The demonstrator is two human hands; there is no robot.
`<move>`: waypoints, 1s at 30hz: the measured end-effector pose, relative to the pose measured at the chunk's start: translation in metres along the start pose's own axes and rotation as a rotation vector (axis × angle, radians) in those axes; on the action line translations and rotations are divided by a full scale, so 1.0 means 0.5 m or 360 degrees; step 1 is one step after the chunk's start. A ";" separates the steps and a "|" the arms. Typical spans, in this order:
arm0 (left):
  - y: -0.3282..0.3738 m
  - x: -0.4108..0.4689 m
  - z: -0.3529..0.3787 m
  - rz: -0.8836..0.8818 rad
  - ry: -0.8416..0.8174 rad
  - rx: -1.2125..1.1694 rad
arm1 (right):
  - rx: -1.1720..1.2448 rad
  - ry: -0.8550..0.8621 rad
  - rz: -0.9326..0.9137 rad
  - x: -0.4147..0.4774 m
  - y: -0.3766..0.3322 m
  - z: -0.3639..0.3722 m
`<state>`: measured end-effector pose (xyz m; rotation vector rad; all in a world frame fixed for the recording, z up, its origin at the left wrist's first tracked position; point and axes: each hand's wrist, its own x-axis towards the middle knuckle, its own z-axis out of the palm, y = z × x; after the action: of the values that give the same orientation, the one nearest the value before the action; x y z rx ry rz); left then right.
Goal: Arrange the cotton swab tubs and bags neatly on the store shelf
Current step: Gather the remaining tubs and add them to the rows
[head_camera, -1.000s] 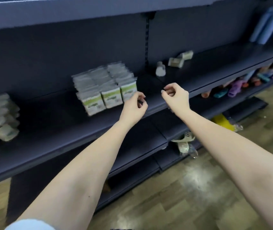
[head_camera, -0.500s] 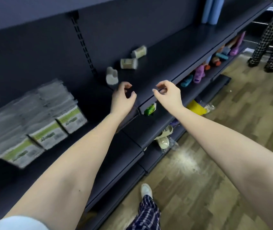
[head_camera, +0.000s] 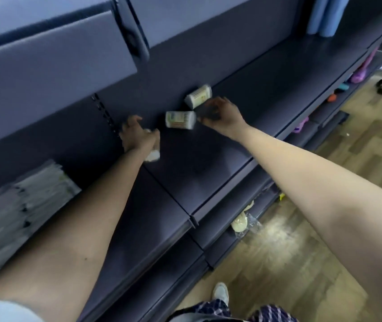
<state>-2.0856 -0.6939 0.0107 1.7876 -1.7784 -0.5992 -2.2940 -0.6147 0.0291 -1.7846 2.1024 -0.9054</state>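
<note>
**Both hands at the back of the shelf, among the loose tubs**

Two cotton swab tubs lie on their sides far back on the dark blue-grey shelf [head_camera: 208, 163], close to its rear panel. The nearer tub [head_camera: 180, 120] is a short white cylinder with a pale label carrying green and orange print, and its length runs left to right. The farther tub [head_camera: 198, 96] looks the same and lies tilted, its right end higher in the view. The two almost meet at one corner. Both are blurred, so the print cannot be read.

The right hand [head_camera: 223, 115] reaches in from the right with curled fingers. Its fingertips sit just beside the right end of the nearer tub and just below the farther one. The blur hides whether it grips either tub.

The left hand [head_camera: 136, 135] is further left on the same shelf, closed round a small white container [head_camera: 153, 155]. White shows beyond the hand at both ends.

Well to the left, the bags [head_camera: 22, 205] stand packed in tight rows, clear and pale with a trace of green at the labels.

Tall blue bottles [head_camera: 322, 15] stand far along the shelf to the right. Below is a wood-pattern floor [head_camera: 301, 252].
</note>
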 end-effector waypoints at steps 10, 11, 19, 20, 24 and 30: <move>-0.029 0.012 0.003 -0.0336 -0.0292 -0.0030 | 0.0180 -0.0421 -0.0096 0.132 0.015 0.120; -0.026 0.009 0.006 -0.0339 -0.0276 -0.0015 | 0.0170 -0.0458 -0.0134 0.136 0.020 0.124; -0.011 -0.046 0.040 -0.0542 0.0125 -0.0171 | 0.0121 -0.0592 -0.0504 0.180 0.060 0.103; -0.008 -0.053 0.042 -0.0562 0.0164 -0.0179 | 0.0151 -0.0600 -0.0521 0.182 0.065 0.104; -0.001 -0.092 0.049 -0.0581 0.0375 -0.0307 | 0.0212 -0.0636 -0.0668 0.181 0.060 0.108; 0.006 -0.136 0.012 -0.0489 0.0579 -0.0455 | 0.0467 -0.0648 -0.0827 0.163 0.019 0.106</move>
<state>-2.0936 -0.6264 0.0039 1.8385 -1.1286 -0.5695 -2.2910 -0.7076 -0.0010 -2.1588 1.2145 -0.8157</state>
